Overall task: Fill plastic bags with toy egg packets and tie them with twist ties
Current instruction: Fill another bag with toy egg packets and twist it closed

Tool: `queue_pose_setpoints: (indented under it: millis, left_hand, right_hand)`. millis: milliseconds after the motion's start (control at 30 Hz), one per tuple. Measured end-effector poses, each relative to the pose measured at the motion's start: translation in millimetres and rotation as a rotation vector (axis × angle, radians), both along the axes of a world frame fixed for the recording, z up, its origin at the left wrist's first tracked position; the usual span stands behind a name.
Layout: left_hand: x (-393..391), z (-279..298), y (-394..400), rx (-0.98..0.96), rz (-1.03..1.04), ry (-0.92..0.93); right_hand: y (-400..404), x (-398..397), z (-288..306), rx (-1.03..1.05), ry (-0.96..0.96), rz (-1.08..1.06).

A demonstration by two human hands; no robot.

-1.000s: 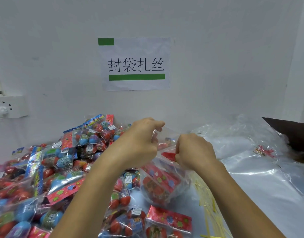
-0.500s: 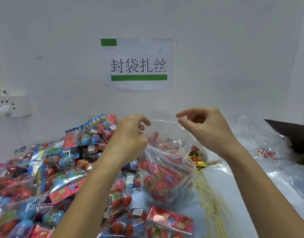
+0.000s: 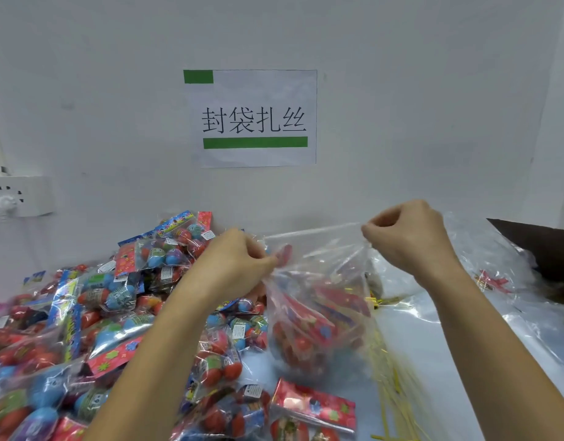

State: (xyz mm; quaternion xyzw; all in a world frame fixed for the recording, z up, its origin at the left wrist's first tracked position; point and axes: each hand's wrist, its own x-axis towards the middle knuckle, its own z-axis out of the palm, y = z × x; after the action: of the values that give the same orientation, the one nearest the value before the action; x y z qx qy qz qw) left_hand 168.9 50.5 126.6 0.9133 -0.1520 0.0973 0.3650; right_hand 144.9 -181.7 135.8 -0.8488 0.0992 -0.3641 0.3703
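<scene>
While the clear plastic bag [image 3: 319, 300] hangs between the two hands, we see its mouth stretched taut: left hand [image 3: 239, 265] has fingers curled and pinching the left edge of the rim, right hand [image 3: 408, 237] has fingers curled tight, pinching the right corner higher up. Bag body sags below and between both fists, bottom resting on the table [image 3: 433, 338], stuffed with red toy egg packets. Just right of the bag, touching its lower side, a loose bundle of yellow twist ties [image 3: 389, 377] lies on the table. Left of it, a big pile of toy egg packets [image 3: 93, 313] under the left forearm. Far right: crumpled empty clear bags [image 3: 484, 249] and a dark box corner [image 3: 541, 240]. On the wall behind, a paper sign [image 3: 252, 119] and a wall socket [image 3: 20, 195].
</scene>
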Motion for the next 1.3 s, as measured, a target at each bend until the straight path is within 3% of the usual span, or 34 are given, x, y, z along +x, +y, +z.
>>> queue_pose_setpoints:
  millis: [100, 233, 367, 667, 767, 833, 933, 1067, 1100, 1200, 1300]
  left_hand:
    - [1.7, 0.6, -3.0, -0.157, 0.037, -0.113]
    - [-1.8, -0.3, -3.6, -0.24, -0.104, -0.013]
    - [-0.5, 2.6, 2.8, -0.368, -0.177, -0.06]
    - [9.9, 6.1, 5.1, -1.014, -0.104, 0.044]
    - [12.6, 8.9, 13.0, -1.289, -0.197, 0.157]
    - [14.6, 7.3, 19.6, -1.358, -0.229, 0.212]
    - [23.3, -1.8, 33.8, -1.078, -0.136, 0.207]
    - [25.5, -20.4, 52.0, -0.122, -0.322, 0.328]
    - [24.7, -24.6, 49.3, 0.034, -0.386, 0.373]
    - [22.0, -39.2, 24.1, 0.135, -0.429, 0.375]
    - [26.0, -57.7, -2.6, 0.019, -0.423, 0.295]
  right_hand:
    - [3.6, -2.3, 1.6, 0.068, -0.082, 0.065]
    - [-1.0, 0.1, 2.6, 0.213, 0.027, 0.192]
    - [-15.9, -1.6, 6.6, 0.294, 0.021, 0.219]
    - [-16.5, -1.4, 2.6, 0.468, 0.016, 0.314]
    - [-17.1, -2.5, 2.4, 0.525, 0.032, 0.36]
    - [-16.4, -3.2, 2.8, 0.563, 0.045, 0.387]
    - [-14.6, -3.7, 3.6, 0.6, 0.049, 0.414]
    - [-12.1, -3.1, 4.0, 0.619, 0.052, 0.436]
    - [-11.6, -3.0, 4.1, 0.623, 0.053, 0.439]
    - [-10.4, -2.9, 4.1, 0.648, 0.055, 0.451]
    - [-9.0, -2.3, 2.9, 0.678, 0.045, 0.471]
